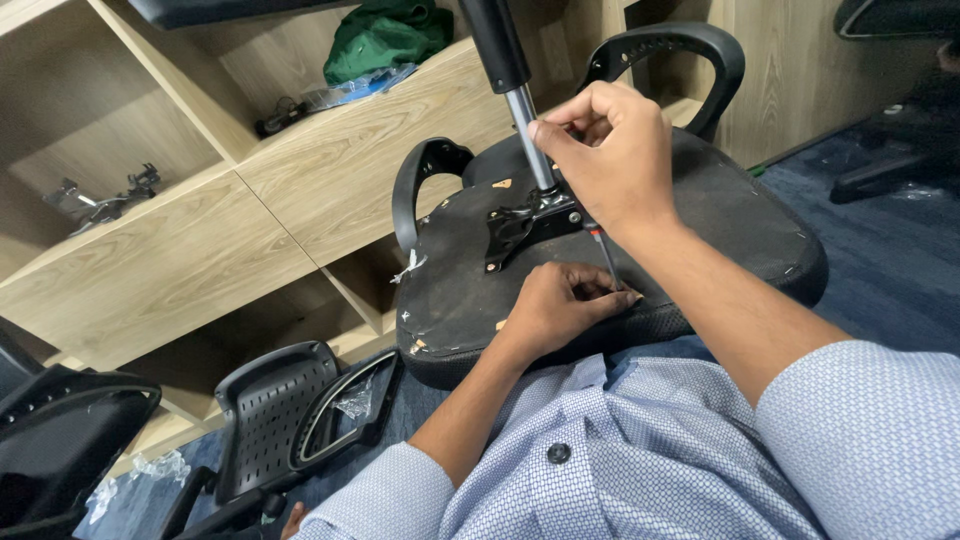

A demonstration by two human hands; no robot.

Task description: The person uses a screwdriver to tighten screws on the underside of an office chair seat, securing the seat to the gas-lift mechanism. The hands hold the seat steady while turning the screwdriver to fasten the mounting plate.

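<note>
An office chair seat (730,215) lies upside down on my lap, its black underside facing up. A black metal mounting plate (525,220) with a silver gas cylinder (527,135) stands at its middle. My right hand (610,150) is closed around a screwdriver handle; its thin shaft (607,258) points down at the seat's near edge. My left hand (555,305) rests on the seat there, fingers pinched at the shaft's tip. Two black armrests (425,175) curve up from the far side.
A light wooden shelf unit (330,160) stands behind the seat, holding a green cloth (385,35), plastic bags and small metal parts (100,200). Black chair backrests (270,410) lie on the blue carpet (890,260) at left. Another chair base sits at far right.
</note>
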